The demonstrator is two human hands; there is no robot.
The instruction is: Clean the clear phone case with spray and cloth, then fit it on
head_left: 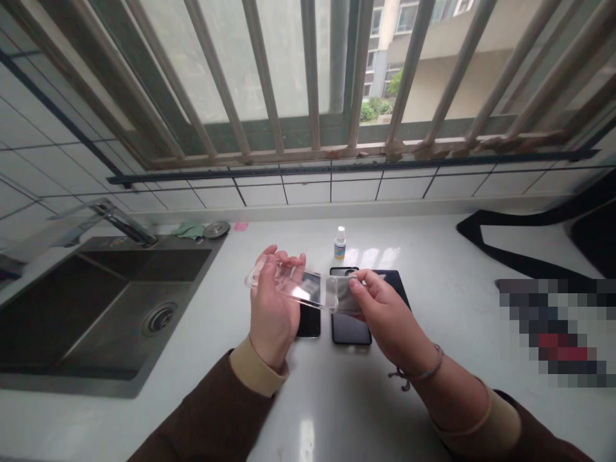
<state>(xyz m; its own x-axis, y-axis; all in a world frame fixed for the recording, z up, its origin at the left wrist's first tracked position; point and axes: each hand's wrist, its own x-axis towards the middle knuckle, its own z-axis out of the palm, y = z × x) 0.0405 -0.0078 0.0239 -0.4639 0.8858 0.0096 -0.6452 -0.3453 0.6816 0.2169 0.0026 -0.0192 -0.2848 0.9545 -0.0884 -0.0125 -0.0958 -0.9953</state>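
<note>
My left hand grips a clear plastic phone case and holds it up above the counter. My right hand pinches a grey cloth, which presses against the case's right end. Below my hands lie a black smartphone and a second phone in a black case, partly hidden by my hands. A dark flat tablet or phone lies partly under my right hand. Behind them stands a small white dropper bottle.
A steel sink with a tall faucet is set into the white counter on my left. Behind it lie a green cloth and a round metal drain cover. Tiles and a barred window form the back.
</note>
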